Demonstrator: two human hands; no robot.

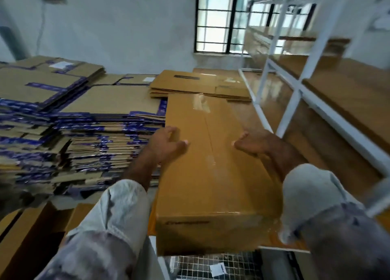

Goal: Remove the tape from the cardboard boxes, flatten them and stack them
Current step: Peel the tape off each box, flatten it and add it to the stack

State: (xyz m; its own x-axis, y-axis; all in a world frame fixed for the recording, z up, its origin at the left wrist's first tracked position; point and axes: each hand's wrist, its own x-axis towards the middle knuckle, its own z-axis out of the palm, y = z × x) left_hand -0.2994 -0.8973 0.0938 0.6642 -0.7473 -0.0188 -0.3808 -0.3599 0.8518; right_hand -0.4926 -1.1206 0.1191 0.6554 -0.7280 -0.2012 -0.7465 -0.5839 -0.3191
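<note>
Long cardboard box (pixel 211 163) lies flat in front of the person, long axis running straight away from the body toward the window (pixel 223 17). Near end sits approx. between the two forearms; far end reaches the small stack of flattened boxes (pixel 190 83). Clear tape (pixel 207 129) runs lengthwise along the top centre seam, glossy at far end.

L hand (pixel 166 141): on the box's left top edge, fingers curled loosely over it; firm grip vs. light contact — cannot tell, frame blurred. R hand (pixel 253 144): at the right top edge, fingers bent, thumb pointing in toward the seam; holding or only touching — cannot tell.

Both hands are about level, mid-length of box, seam between them and roughly equidistant. Judgement: tape pull must follow the long axis, so either hand must shift to a box end first.

Large flattened stack w/ blue tape (pixel 73 131) stands just left of box.
</note>
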